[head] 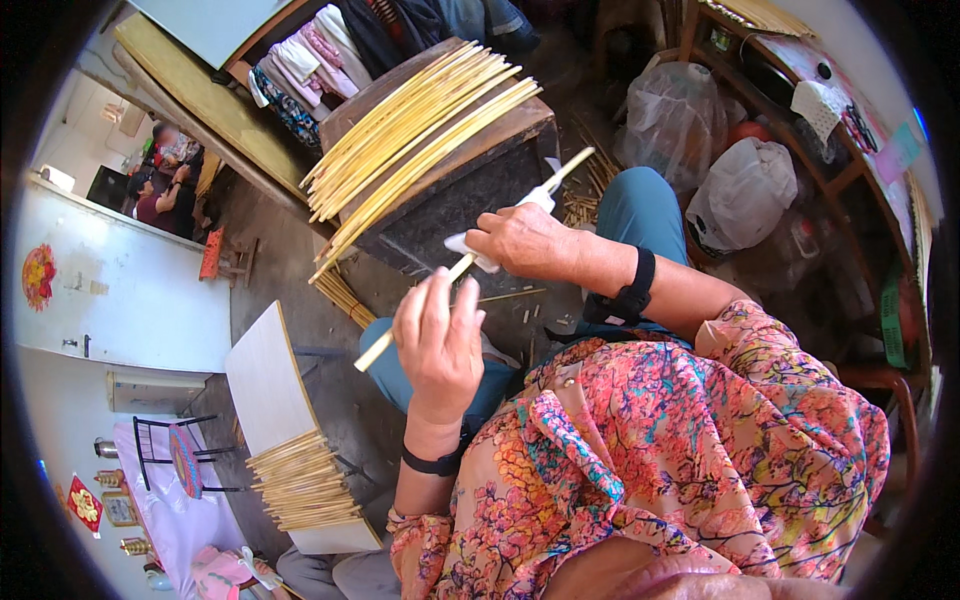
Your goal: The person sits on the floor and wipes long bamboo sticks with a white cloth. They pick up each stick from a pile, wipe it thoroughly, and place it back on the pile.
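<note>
A thin pale wooden or bamboo stick (pixel 568 169) slants across in front of me, one end beyond each hand. My left hand (pixel 439 341) has its fingers loosely over the lower part of the stick; its thumb is hidden. Higher up, my right hand (pixel 525 238) grips a white cloth or tissue (pixel 537 198) wrapped around the same stick. Just beyond my hands, many similar yellowish sticks (pixel 405 124) lie side by side on a dark wooden stand (pixel 450 214).
More sticks (pixel 304 480) lie on a pale board table (pixel 274 375) at left. A bundle of sticks (pixel 343 298) and short offcuts (pixel 581 208) are on the floor. Plastic bags (pixel 742 191) stand at right by a shelf. Two people (pixel 161 191) are farther off.
</note>
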`<state>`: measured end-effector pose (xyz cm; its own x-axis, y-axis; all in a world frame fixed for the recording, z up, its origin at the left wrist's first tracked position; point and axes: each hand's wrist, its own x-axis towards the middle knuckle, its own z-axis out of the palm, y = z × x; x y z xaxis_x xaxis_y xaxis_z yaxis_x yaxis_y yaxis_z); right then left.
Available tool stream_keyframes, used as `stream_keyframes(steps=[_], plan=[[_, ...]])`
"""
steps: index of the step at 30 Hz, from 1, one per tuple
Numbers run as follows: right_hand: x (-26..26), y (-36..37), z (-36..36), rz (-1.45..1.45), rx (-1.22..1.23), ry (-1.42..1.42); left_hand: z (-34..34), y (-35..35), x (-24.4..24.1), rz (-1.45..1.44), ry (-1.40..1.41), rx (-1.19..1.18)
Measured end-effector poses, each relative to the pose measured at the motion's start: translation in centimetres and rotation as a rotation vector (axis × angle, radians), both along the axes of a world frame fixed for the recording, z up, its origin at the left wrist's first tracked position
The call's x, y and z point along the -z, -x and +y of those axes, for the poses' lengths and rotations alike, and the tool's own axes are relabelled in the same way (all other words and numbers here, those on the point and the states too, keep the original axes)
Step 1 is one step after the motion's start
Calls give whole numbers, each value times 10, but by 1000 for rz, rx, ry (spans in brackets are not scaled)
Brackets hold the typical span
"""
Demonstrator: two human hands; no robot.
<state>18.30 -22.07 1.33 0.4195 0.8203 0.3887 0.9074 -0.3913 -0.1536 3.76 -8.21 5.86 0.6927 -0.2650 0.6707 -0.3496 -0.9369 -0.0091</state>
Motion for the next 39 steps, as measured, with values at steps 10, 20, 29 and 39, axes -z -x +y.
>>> stream_keyframes(steps=[10,20,29,39], plan=[[20,-9,-9,-82,-154,-154,31,0,59,268,182,-207],[56,-114,-102,-64,291,-163,80,43,55,411,358,-344],[52,-115,-117,1175,435,-1162,121,48,83,442,1018,-379],[44,11,5,1778,-216,-909,34,-23,73,694,881,12]])
